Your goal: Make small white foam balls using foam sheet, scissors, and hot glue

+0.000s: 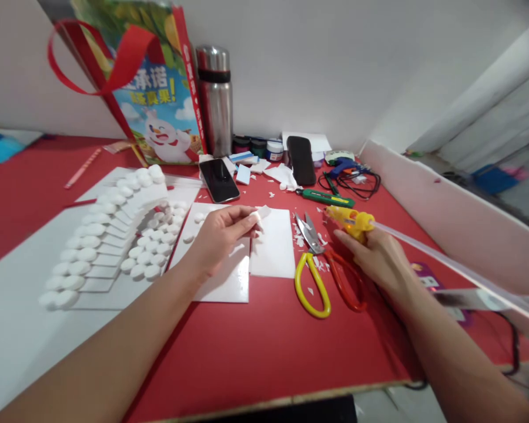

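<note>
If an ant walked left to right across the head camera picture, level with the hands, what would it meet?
Row of white discs, white steps, cluster of white discs, left hand pinching a small white piece, white card, scissors, right hand gripping the yellow glue gun.

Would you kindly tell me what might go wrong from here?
The yellow glue gun in the right hand, if hot, could burn the left hand, which pinches a small white piece. The scissors lie between them, blades parted, and could nick a passing hand. White scraps nearby could stick to dripped glue.
</note>
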`<state>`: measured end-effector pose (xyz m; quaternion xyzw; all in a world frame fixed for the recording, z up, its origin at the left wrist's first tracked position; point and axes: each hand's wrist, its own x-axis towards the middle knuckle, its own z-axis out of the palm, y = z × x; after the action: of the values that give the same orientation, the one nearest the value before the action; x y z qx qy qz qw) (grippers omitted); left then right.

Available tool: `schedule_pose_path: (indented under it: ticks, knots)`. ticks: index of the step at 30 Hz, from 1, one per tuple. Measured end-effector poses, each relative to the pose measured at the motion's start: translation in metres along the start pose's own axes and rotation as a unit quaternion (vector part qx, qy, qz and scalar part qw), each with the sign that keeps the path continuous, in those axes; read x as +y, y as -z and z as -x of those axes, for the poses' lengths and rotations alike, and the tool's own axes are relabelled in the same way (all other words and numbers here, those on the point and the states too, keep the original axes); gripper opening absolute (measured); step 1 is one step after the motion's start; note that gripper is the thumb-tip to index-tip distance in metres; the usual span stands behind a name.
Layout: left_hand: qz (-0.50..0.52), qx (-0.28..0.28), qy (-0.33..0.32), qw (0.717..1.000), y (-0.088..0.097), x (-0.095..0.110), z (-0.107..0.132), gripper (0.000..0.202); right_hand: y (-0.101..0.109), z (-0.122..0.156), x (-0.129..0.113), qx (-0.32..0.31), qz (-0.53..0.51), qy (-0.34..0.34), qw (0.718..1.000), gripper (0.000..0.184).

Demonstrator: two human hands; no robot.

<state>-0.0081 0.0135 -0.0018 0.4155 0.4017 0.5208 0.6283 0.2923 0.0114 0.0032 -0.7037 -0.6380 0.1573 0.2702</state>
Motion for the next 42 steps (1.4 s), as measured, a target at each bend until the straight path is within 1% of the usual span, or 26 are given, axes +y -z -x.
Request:
schedule_pose_path:
  ticks: [2, 4, 8, 12, 14, 15, 17, 18, 19, 21, 23, 24, 25, 27, 28, 29, 30, 31, 33, 35, 38, 40, 42]
  knots:
    - [0.009, -0.013, -0.003, 1.000, -0.002, -0.001, 0.002, 0.025, -0.003, 0.002, 0.006, 0.007, 0.097, -0.047, 0.994, 0.042]
    - [0.015, -0.020, -0.010, 1.000, -0.003, -0.002, 0.003, 0.027, -0.005, 0.004, 0.008, 0.014, 0.146, -0.072, 0.987, 0.040]
    - [0.019, -0.029, -0.020, 0.999, -0.003, -0.005, 0.002, 0.025, -0.003, 0.006, 0.004, 0.013, 0.167, -0.065, 0.984, 0.037]
    - [0.026, -0.030, -0.025, 0.999, 0.001, -0.006, 0.000, 0.025, 0.000, 0.013, 0.004, 0.012, 0.178, -0.034, 0.983, 0.042]
    - [0.031, -0.027, -0.024, 0.999, 0.001, -0.006, 0.000, 0.026, 0.003, 0.027, 0.004, 0.017, 0.196, -0.008, 0.980, 0.049]
    - [0.035, -0.025, -0.023, 0.999, 0.001, -0.006, 0.000, 0.026, 0.005, 0.038, 0.003, 0.028, 0.209, 0.006, 0.977, 0.056]
    - [0.042, -0.024, -0.021, 0.999, -0.001, -0.005, 0.001, 0.027, 0.010, 0.063, -0.004, 0.074, 0.236, 0.027, 0.969, 0.072]
    - [0.044, -0.025, -0.016, 0.999, -0.002, -0.004, 0.002, 0.027, 0.012, 0.076, -0.011, 0.099, 0.236, 0.047, 0.966, 0.072]
    - [0.047, -0.026, -0.011, 0.998, -0.003, -0.004, 0.003, 0.028, 0.015, 0.086, -0.020, 0.123, 0.216, 0.076, 0.966, 0.063]
    - [0.050, -0.032, 0.001, 0.998, -0.006, -0.004, 0.005, 0.028, 0.017, 0.097, -0.045, 0.137, 0.124, 0.134, 0.974, 0.042]
    - [0.051, -0.040, 0.005, 0.998, -0.009, -0.003, 0.006, 0.027, 0.013, 0.089, -0.072, 0.092, -0.004, 0.158, 0.983, 0.031]
    - [0.053, -0.044, 0.004, 0.998, -0.010, -0.003, 0.007, 0.027, 0.007, 0.079, -0.084, 0.058, -0.071, 0.155, 0.984, 0.030]
    - [0.054, -0.049, 0.001, 0.997, -0.011, -0.003, 0.007, 0.027, -0.001, 0.066, -0.095, 0.019, -0.136, 0.133, 0.982, 0.032]
    - [0.053, -0.060, -0.006, 0.997, -0.011, -0.003, 0.008, 0.026, -0.021, 0.039, -0.108, -0.055, -0.257, 0.086, 0.961, 0.035]
    - [0.050, -0.066, -0.011, 0.996, -0.012, -0.004, 0.008, 0.025, -0.032, 0.027, -0.111, -0.097, -0.315, 0.059, 0.942, 0.037]
    - [0.045, -0.072, -0.016, 0.996, -0.012, -0.005, 0.007, 0.024, -0.043, 0.019, -0.112, -0.126, -0.375, 0.039, 0.918, 0.038]
    - [0.038, -0.078, -0.019, 0.996, -0.011, -0.006, 0.007, 0.023, -0.052, 0.013, -0.111, -0.140, -0.425, 0.033, 0.894, 0.037]
    - [0.030, -0.081, -0.021, 0.996, -0.011, -0.008, 0.007, 0.022, -0.060, 0.011, -0.110, -0.142, -0.461, 0.033, 0.875, 0.034]
    - [0.018, -0.086, -0.023, 0.996, -0.010, -0.011, 0.006, 0.021, -0.069, 0.014, -0.107, -0.128, -0.498, 0.034, 0.857, 0.027]
    - [0.003, -0.083, -0.027, 0.996, -0.010, -0.014, 0.005, 0.021, -0.071, 0.019, -0.104, -0.117, -0.510, 0.026, 0.852, 0.024]
    - [-0.004, -0.072, -0.024, 0.997, -0.008, -0.018, 0.004, 0.019, -0.068, 0.023, -0.100, -0.119, -0.521, 0.011, 0.845, 0.025]
    - [-0.008, -0.062, -0.019, 0.998, -0.007, -0.018, 0.005, 0.019, -0.068, 0.022, -0.098, -0.113, -0.509, 0.013, 0.853, 0.024]
    - [-0.030, -0.050, -0.020, 0.998, -0.006, -0.018, 0.006, 0.019, -0.068, 0.020, -0.097, -0.101, -0.488, 0.023, 0.867, 0.022]
